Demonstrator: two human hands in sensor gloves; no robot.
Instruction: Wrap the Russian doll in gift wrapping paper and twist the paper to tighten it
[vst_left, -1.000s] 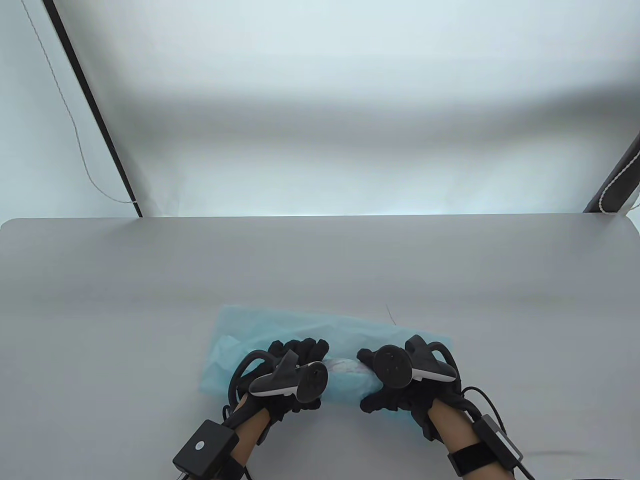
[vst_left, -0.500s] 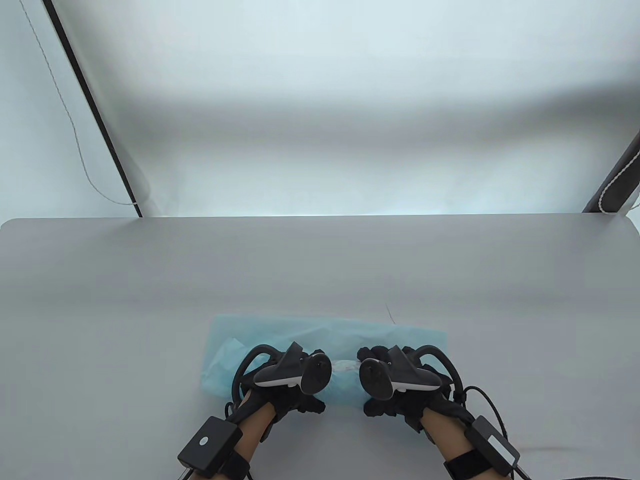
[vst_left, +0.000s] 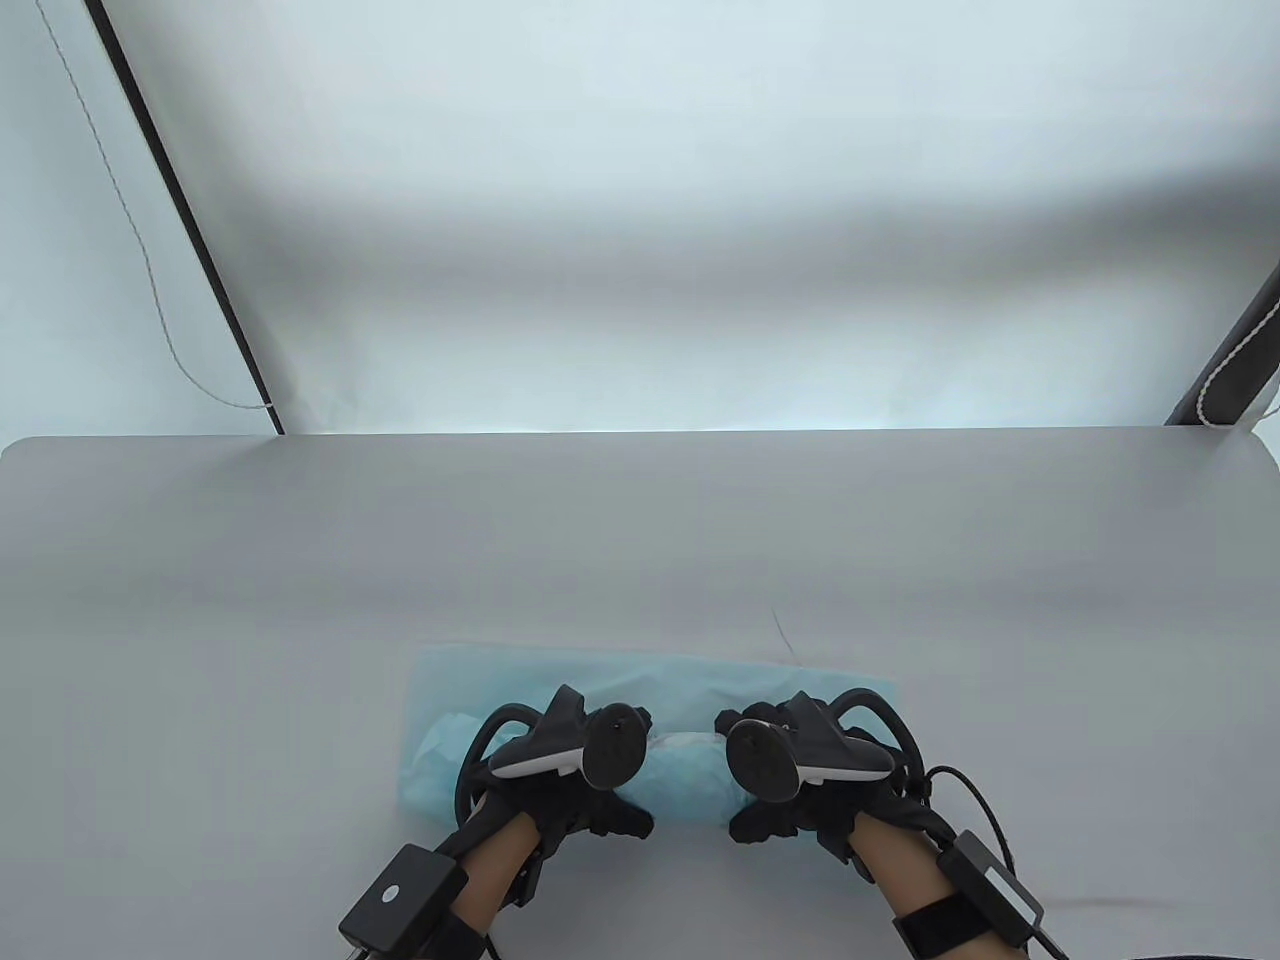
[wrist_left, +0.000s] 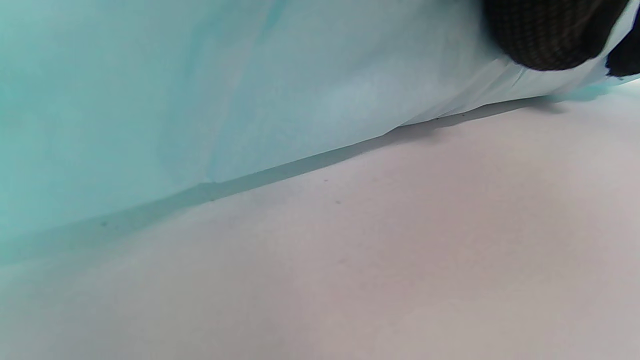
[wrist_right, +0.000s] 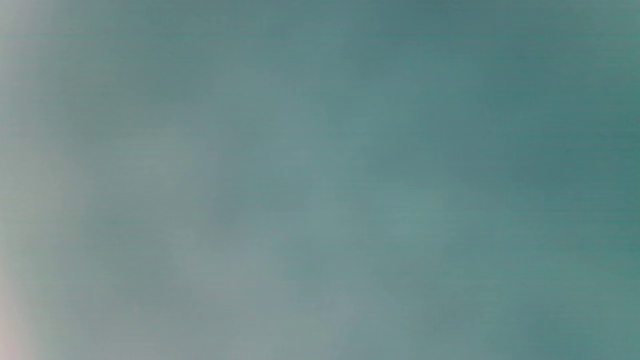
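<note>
Paper (vst_left: 690, 775), pale blue, lies near the front edge of the grey table (vst_left: 640, 540), rolled into a bundle with a flat strip still spread behind it. Doll is not visible as such; a lighter bulge under the paper between the hands is all that shows. Left hand (vst_left: 560, 780) sits on the left part of the roll, fingers curled over it, thumb at the near side, gripping paper. Right hand (vst_left: 810, 790) does the same on the right part, thumb on the near edge. A tracker (vst_left: 590, 750) rides on each hand's back.

Left wrist view: paper (wrist_left: 200, 90) lifted slightly above the table (wrist_left: 400, 250), shadow beneath, gloved fingertip (wrist_left: 550, 30) pressed on it at top right. Right wrist view: blurred blue-green only, presumably paper at close range.
</note>
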